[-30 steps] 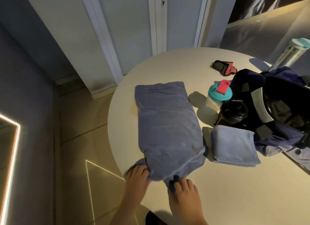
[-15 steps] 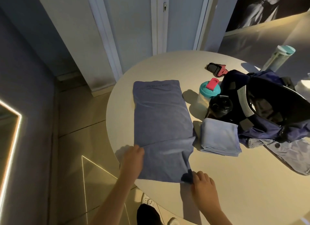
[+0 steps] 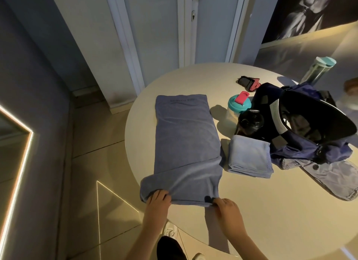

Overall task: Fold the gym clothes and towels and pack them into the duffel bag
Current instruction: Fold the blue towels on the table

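Head cam: the big towel [image 3: 186, 143] lies lengthwise on the table [image 3: 271, 211], well left of the bag [image 3: 310, 124]. The left hand [image 3: 157, 201] grips its near-left corner and the right hand [image 3: 226, 207] pinches its near-right corner, both curled on the cloth. A small folded towel [image 3: 249, 157] sits right against the bag's left side, with a shaker [image 3: 238, 108] just behind it.

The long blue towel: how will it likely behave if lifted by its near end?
The long blue towel is probably floppy: it sags and creases where the left hand and right hand grip its near edge. Its matte nap likely grips well. Its far end would probably drag over the table.
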The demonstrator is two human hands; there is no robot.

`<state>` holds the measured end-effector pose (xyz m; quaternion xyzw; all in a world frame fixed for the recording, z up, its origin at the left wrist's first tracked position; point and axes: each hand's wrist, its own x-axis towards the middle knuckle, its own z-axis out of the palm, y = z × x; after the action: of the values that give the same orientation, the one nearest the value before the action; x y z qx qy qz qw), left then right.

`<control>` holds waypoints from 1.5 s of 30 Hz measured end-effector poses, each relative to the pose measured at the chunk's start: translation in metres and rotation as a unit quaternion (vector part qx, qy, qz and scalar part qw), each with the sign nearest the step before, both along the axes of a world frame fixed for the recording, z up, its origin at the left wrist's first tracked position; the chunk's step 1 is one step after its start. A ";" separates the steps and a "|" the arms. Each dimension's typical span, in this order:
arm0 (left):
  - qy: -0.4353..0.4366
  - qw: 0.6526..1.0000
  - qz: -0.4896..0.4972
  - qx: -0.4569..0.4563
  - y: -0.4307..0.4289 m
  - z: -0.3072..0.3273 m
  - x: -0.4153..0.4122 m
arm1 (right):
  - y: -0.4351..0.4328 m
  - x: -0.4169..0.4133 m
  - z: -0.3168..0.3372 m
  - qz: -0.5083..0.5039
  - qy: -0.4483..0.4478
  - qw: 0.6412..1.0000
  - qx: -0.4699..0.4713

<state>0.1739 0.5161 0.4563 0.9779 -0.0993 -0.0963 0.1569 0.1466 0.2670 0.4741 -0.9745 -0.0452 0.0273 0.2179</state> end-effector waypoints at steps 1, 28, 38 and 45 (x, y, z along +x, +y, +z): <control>0.023 0.999 0.024 -0.033 -0.002 0.001 0.002 | -0.002 -0.001 0.001 -0.035 0.017 0.999 0.023; 0.130 0.906 0.262 -0.305 0.062 0.076 0.041 | -0.032 0.049 0.059 -0.233 0.000 0.949 0.210; 0.101 0.852 0.298 -0.418 0.063 0.090 0.119 | -0.016 0.142 0.089 -0.294 -0.032 0.923 0.247; 0.086 0.866 0.283 -0.404 0.062 0.081 0.196 | -0.004 0.215 0.087 -0.330 0.000 0.918 0.218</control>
<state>0.3695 0.5778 0.5374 0.8028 0.1657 -0.0832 0.5667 0.3616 0.2627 0.5616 -0.8624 0.2746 -0.0565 0.4215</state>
